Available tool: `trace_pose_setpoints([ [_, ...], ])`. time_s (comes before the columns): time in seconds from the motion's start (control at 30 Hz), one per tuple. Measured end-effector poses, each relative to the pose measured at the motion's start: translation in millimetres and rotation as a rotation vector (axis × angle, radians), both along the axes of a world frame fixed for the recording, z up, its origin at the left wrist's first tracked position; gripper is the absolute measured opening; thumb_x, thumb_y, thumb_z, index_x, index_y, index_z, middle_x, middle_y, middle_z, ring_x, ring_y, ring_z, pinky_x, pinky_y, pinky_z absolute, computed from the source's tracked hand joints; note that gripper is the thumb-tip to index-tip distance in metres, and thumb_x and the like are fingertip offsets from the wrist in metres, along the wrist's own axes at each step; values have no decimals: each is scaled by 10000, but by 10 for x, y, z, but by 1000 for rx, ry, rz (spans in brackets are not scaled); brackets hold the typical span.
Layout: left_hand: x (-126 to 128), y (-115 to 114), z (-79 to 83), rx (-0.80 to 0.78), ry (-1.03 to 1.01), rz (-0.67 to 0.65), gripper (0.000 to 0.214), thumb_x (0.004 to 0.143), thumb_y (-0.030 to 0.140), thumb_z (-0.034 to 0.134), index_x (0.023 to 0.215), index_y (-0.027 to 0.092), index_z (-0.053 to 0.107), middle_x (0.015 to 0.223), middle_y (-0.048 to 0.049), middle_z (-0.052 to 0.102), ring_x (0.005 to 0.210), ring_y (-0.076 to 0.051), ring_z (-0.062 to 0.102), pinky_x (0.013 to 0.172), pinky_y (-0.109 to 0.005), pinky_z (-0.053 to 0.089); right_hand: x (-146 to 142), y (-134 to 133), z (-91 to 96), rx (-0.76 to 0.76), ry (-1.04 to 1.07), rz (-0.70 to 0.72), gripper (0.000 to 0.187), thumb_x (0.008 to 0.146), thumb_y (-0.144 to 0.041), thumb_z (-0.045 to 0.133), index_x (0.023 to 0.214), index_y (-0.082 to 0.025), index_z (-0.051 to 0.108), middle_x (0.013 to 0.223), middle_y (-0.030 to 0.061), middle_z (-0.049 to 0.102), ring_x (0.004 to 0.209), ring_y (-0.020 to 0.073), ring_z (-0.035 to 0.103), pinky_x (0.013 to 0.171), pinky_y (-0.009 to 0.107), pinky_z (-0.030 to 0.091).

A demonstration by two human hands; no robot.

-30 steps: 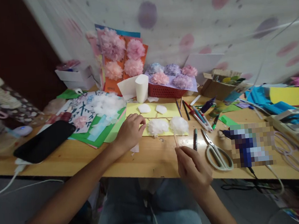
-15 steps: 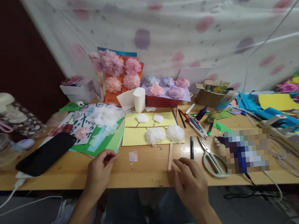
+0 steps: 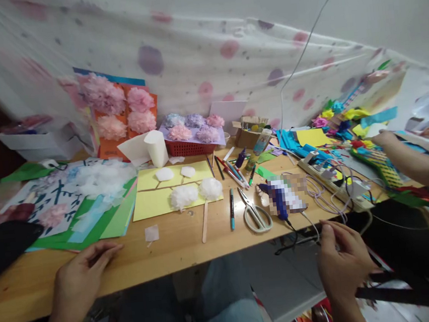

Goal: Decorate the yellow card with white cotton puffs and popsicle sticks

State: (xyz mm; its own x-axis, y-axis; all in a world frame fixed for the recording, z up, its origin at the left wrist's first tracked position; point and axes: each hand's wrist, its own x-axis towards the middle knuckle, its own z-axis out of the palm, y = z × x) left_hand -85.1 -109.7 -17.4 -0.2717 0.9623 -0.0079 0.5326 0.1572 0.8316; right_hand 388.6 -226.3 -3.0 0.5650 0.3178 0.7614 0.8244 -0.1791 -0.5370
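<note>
My left hand (image 3: 82, 278) rests on the front edge of the wooden table (image 3: 177, 245), fingers loosely stretched and holding nothing. A small white tissue scrap (image 3: 151, 233) lies just beyond it. My right hand (image 3: 341, 261) hovers off the table's right front corner, its fingers pinched together beside thin cables (image 3: 312, 232). What they grip is unclear. A wooden stick (image 3: 205, 221) lies loose on the table below a yellow sheet (image 3: 153, 200) with white tissue pompoms (image 3: 197, 192). A teal pen (image 3: 232, 209), scissors (image 3: 256, 213) and a blue glue gun (image 3: 281, 200) lie between the stick and my right hand.
A black phone (image 3: 3, 247) lies at the far left on green and patterned papers (image 3: 90, 213). A red basket (image 3: 186, 146) of paper flowers, a white paper roll (image 3: 157, 147) and markers (image 3: 233, 172) stand behind. A power strip (image 3: 337, 174) with cords sits right. Another person's arm (image 3: 415, 159) reaches in there.
The view has swung right. My right hand left the wooden stick on the table and moved right, off the edge, to the cables. My left hand drew back to the front edge.
</note>
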Motion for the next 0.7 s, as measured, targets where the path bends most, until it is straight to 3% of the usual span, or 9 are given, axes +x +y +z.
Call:
trace_pose_setpoints([
  [0.2,16,-28,-23,-24,-231,-33,519,568,799,709,670,294,644,687,54,758,680,-198,704,699,-328,592,499,95,-231,-163,90,-157,376,796,-406,554,963,-117,728,952,158,675,895,307,619,853,464,492],
  [0.33,85,-40,99,-18,-171,-37,474,532,762,725,607,298,669,672,42,760,678,-214,702,662,-326,589,679,105,-227,-153,53,-244,358,757,-356,504,957,-137,703,952,162,684,996,339,604,930,491,463],
  [0.43,118,-37,166,-5,-42,-33,333,551,669,696,587,339,723,681,54,762,683,-230,701,652,-333,575,619,37,-265,-59,64,-237,342,684,-253,470,919,-170,703,944,123,704,937,301,638,870,438,495],
  [0.53,120,-29,169,-5,11,-30,237,547,585,670,596,366,747,732,66,775,728,-236,712,699,-336,574,464,-72,-366,30,153,-163,289,615,-221,460,790,-184,688,781,69,683,745,250,635,708,375,497],
  [0.7,76,-21,94,-26,-16,-74,269,616,610,662,706,372,748,765,79,778,655,-209,679,688,-329,572,241,-191,-488,55,365,-85,97,527,-228,449,555,-231,541,509,-11,470,506,184,464,480,314,338],
])
